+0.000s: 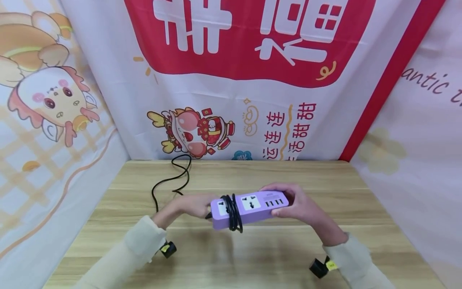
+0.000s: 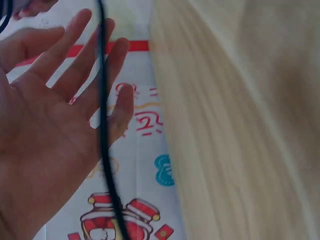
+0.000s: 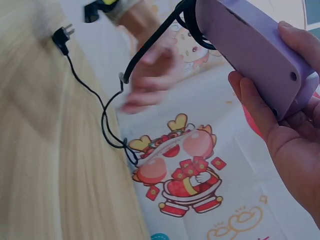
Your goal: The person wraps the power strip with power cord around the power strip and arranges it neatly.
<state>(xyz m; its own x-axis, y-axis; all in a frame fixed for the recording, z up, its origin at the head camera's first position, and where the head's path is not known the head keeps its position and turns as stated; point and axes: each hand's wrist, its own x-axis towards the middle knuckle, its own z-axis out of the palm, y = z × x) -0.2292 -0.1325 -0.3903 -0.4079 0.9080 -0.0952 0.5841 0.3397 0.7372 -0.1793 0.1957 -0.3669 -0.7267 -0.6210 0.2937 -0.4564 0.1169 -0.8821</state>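
A purple power strip (image 1: 254, 216) with white sockets and several USB ports is held up above the table. My right hand (image 1: 299, 204) grips its right end, thumb on the near side and fingers round the far side. Black cord (image 1: 234, 214) is wound in several turns round the strip's left part. Close to that left end is my left hand (image 1: 196, 205), partly hidden behind the strip in the head view. The left wrist view shows its fingers spread, with the cord (image 2: 103, 100) passing in front of them. In the right wrist view the left hand is blurred.
The cord's loose length (image 1: 160, 182) curls over the wooden table (image 1: 281, 257) to the back left. Its black plug (image 3: 61, 40) lies on the tabletop in the right wrist view. Printed cloth walls (image 1: 234, 92) enclose the table at the back and both sides.
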